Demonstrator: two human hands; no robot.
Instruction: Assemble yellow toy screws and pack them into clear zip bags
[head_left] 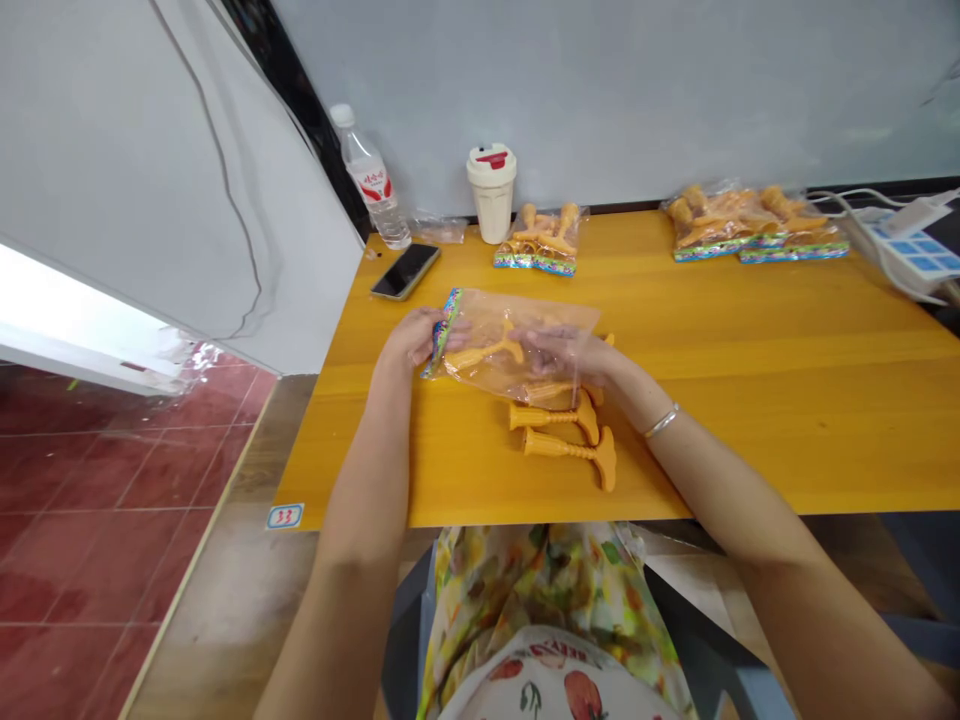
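Behind the clear plastic bag [544,325] and to its left stand a water bottle [373,180] and, nearer the bag, a black phone [405,272], lying flat on the yellow wooden table [757,420]. At the bag's left end, my left hand [414,337] grips in a narrow pinch, with its fingers [450,332] closed on the bag's printed, colourful edge. Straight behind the bag stands a white lidded cup [491,192], and just right of that is a closed pack of orange pieces [541,243]. Inside the bag, one orange T-shaped plastic piece [484,352] lies across the middle. My right hand [562,352] rests at the bag's right end, its fingers spread fairly wide; I cannot tell whether they are inside the film or on top of it, or whether they grip it. A silver bangle [662,421] circles my right wrist. Below that end, one loose orange piece [551,393] lies partly under the bag, with two more [555,416] [574,455] just in front of it. Well right of the bag, two more closed packs [757,226] lie along the back, beside a white device with blue keys [911,250].
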